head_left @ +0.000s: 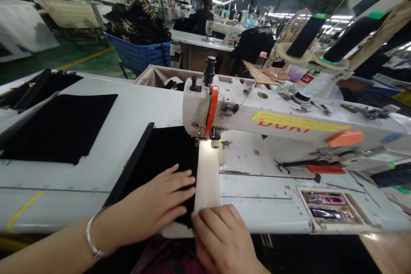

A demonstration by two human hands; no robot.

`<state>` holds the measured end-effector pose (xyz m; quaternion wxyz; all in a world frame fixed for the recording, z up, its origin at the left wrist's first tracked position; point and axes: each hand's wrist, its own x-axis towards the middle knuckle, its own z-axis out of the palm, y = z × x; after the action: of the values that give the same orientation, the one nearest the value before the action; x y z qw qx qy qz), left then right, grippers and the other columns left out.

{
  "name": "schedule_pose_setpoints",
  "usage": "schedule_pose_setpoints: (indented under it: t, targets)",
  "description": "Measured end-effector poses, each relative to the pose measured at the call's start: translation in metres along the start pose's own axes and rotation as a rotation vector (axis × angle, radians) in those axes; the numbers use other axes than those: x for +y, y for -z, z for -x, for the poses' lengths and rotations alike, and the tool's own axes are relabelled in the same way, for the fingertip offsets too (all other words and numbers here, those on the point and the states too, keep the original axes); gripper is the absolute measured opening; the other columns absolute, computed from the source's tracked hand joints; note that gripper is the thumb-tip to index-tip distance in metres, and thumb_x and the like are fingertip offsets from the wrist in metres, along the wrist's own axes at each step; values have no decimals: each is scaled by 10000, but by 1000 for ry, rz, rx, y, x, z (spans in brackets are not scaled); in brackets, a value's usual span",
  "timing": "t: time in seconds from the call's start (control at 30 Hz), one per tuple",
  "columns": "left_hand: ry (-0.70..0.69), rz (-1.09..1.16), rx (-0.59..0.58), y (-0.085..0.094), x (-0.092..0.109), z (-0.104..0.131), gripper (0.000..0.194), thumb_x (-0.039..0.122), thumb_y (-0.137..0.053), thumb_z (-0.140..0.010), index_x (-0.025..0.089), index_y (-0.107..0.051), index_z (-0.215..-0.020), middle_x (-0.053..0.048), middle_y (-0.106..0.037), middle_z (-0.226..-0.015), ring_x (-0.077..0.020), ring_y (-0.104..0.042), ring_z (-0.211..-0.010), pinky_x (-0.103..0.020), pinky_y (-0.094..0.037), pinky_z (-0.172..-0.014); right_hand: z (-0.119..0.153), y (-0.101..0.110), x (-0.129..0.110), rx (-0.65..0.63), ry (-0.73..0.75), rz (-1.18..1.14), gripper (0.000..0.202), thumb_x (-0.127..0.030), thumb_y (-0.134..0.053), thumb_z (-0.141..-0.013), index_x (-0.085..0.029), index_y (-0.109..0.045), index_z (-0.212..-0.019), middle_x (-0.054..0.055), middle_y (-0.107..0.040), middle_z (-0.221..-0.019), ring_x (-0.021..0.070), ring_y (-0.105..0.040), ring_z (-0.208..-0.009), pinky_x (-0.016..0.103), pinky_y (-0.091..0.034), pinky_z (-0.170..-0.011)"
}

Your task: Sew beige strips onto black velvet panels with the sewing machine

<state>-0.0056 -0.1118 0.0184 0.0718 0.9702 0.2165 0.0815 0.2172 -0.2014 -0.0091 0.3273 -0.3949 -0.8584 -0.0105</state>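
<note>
A black fabric panel (167,158) lies on the sewing table, its far right edge at the presser foot (205,141) of a white sewing machine (272,115). Along its right edge a cream strip (207,180) runs from the needle area to the table's front. My left hand (163,199) rests on the panel with fingers stretched out and spread. At the near end of the strip, my right hand (221,233) has its fingers curled over the strip beside the panel's edge; its thumb is hidden. A dark folded band with a zipper (131,162) borders the panel's left side.
More black panels (61,126) lie on the left of the table. Scissors (289,165) lie under the machine arm, near a recessed tool tray (334,209). Black thread cones (306,36) stand behind. A blue basket (141,53) heaped with black pieces and a person (203,17) are beyond.
</note>
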Motion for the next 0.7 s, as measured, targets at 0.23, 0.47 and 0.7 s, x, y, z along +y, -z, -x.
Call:
schedule_pose_setpoints:
  t: [0.23, 0.47, 0.7]
  targets:
    - [-119, 226, 143, -15, 19, 27, 337, 41, -469, -957, 180, -599, -1236, -30, -657, -1267, -169, -487, -1327, -436, -259, -1227, 6, 0, 9, -4, -20, -113, 235, -153, -559, -956, -135, -647, -1174, 57, -718, -1082, 190, -628, -903, 317, -499, -773]
    - [-105, 235, 213, -17, 8, 14, 360, 24, -383, -969, 174, -616, -1197, -29, -683, -1204, -153, -507, -1301, -408, -249, -1230, 1, 1, 19, -101, -53, -157, 290, -182, -491, -1000, -148, -611, -1261, 66, -680, -1202, 211, -615, -1039, 342, -511, -869]
    - [-121, 162, 209, -16, -13, -2, 302, 54, -438, -946, 164, -643, -1139, -31, -696, -1174, -163, -546, -1252, -379, -274, -1216, -10, -3, 26, -179, -156, -166, 349, -162, -493, -994, -179, -559, -1336, 65, -626, -1285, 222, -568, -1127, 379, -485, -948]
